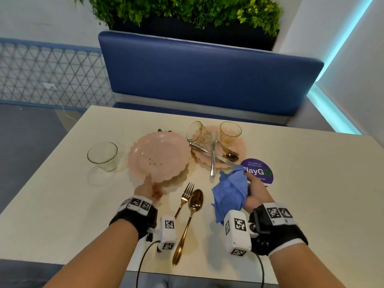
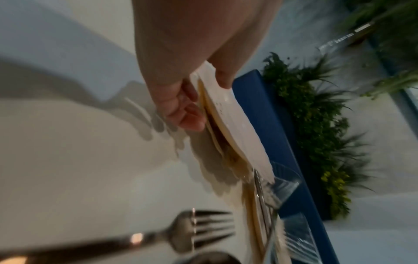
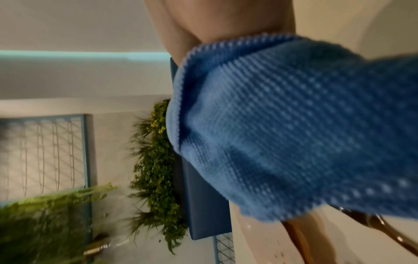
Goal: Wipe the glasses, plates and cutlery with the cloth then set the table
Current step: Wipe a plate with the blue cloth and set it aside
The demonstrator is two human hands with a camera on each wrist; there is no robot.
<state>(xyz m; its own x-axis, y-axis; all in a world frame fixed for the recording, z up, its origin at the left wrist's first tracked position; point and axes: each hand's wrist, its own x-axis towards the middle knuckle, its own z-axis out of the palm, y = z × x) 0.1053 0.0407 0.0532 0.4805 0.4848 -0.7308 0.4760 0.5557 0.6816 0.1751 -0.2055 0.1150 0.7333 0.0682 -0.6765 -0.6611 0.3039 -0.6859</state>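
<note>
I am counting three glasses on the table (image 1: 62,200): one glass (image 1: 103,155) standing alone at the left, and two, a tilted one (image 1: 195,132) and an upright one (image 1: 230,132), sitting on the far plate (image 1: 241,146). Two pink scalloped plates are showing; the near plate (image 1: 159,155) is carrying brown specks near its middle and is sitting raised at its front edge. My left hand (image 1: 148,190) is gripping that front rim, thumb on top and fingers (image 2: 185,114) curled beneath. My right hand (image 1: 256,191) is clutching the bunched blue cloth (image 1: 229,193), a ribbed weave with a pale stitched edge, held above the table just right of the gold fork (image 1: 185,197) and gold spoon (image 1: 190,223) lying side by side. On the far plate I am seeing a crossed pile of silver and gold cutlery (image 1: 216,152), too tangled to count. A purple sticker (image 1: 258,171) is lying beside the cloth.
</note>
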